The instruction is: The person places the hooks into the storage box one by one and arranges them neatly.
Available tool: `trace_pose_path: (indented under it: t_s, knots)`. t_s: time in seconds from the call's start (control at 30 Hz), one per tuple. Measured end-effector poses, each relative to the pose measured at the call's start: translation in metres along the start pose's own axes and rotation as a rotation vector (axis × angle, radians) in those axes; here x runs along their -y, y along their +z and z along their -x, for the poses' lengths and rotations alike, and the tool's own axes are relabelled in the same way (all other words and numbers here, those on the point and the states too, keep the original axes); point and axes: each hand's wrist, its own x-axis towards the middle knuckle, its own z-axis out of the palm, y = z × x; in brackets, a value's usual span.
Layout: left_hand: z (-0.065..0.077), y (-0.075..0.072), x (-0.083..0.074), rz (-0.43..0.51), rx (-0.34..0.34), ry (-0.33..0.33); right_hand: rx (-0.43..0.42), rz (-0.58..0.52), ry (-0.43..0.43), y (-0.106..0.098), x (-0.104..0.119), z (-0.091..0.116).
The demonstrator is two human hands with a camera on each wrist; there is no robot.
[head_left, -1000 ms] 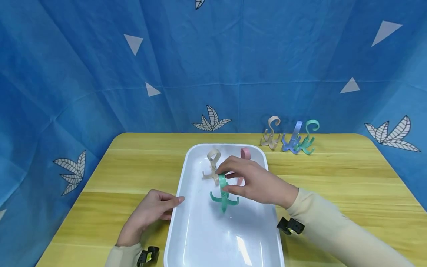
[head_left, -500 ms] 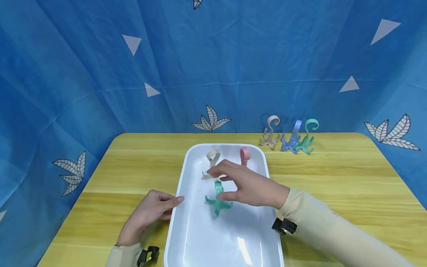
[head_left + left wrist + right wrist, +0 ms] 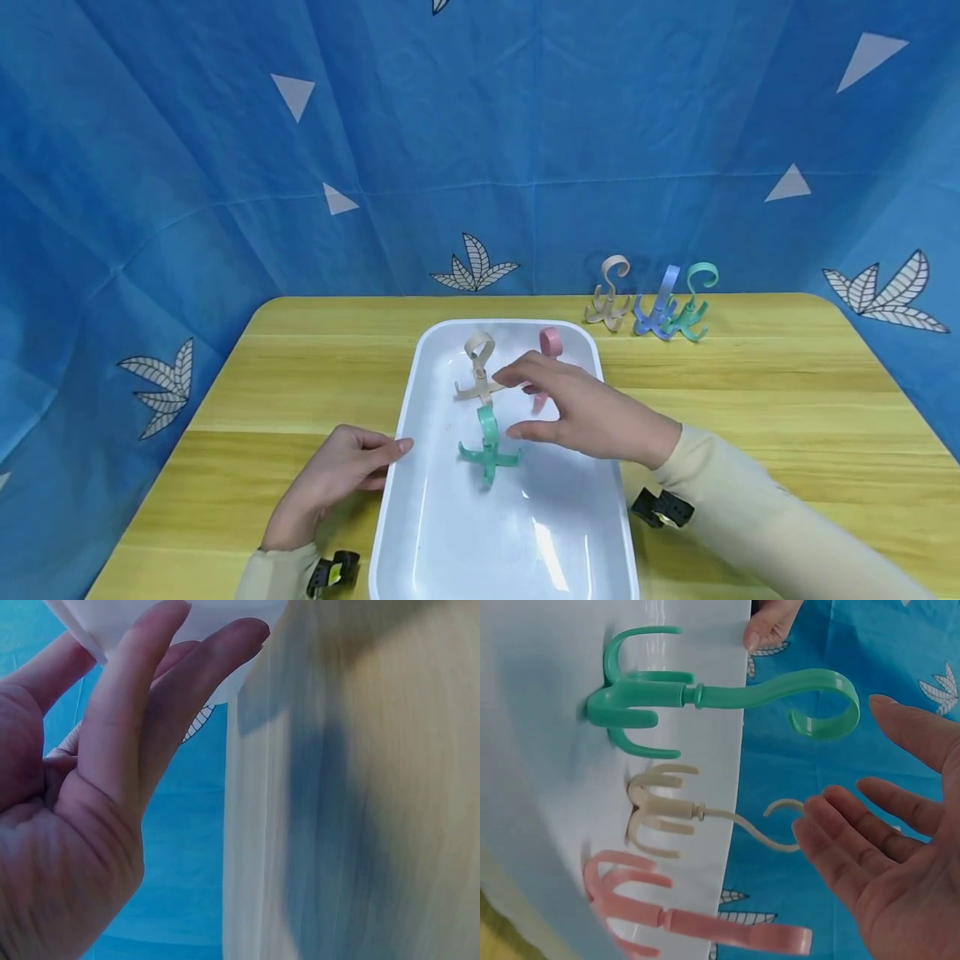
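Inside the white tray stands a green claw hook on its prongs, its curled hook upward. My right hand hovers just right of it, thumb and fingers spread and holding nothing. In the right wrist view, the fingertips are a little apart from the curl of the green hook. A beige claw hook stands behind the green one, and a pink claw hook, partly hidden by my right hand, stands at the right. My left hand grips the tray's left rim, thumb on top, fingers against the outer wall.
At the table's back right stand more claw hooks: a beige one, a blue one and a green one. The wooden table surrounds the tray, with a blue patterned cloth behind it.
The green hook, held by my right hand a second ago, has moved down and slightly left onto the tray. My right hand has let go and drawn back rightward. The left hand stays put.
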Motion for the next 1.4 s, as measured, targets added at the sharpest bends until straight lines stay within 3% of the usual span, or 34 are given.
trace_pose_path:
  t_s: [0.8,1.1,1.4]
  knots:
    - [-0.002,-0.002,0.001,0.022,0.017,-0.004,-0.193,-0.004,0.034,-0.033,-0.025,0.033]
    - [-0.002,-0.002,0.002,0.036,0.011,-0.006,-0.373,0.018,0.054,-0.045,-0.039,0.049]
    - [-0.002,-0.003,0.002,0.001,0.020,0.002,-0.567,0.080,0.155,-0.059,-0.055,0.065]
